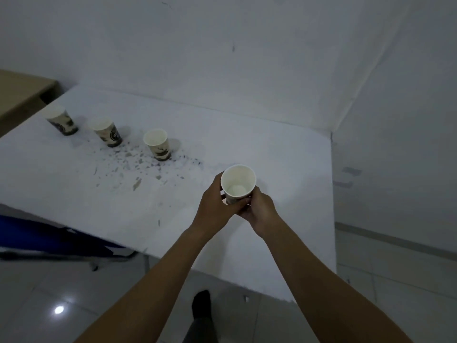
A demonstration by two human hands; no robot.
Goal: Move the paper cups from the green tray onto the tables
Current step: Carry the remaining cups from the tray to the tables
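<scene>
I hold a white paper cup upright with both hands over the right part of the white table. My left hand wraps its left side and my right hand grips its lower right side. Whether its base touches the table is hidden by my fingers. Three more printed paper cups stand upright in a row on the table: one at the far left, one in the middle and one nearest the held cup. No green tray is in view.
Dark flecks and chipped patches mark the table surface near the row of cups. A tan desk adjoins the far left. A blue chair stands at the table's near left. White walls close the back and right.
</scene>
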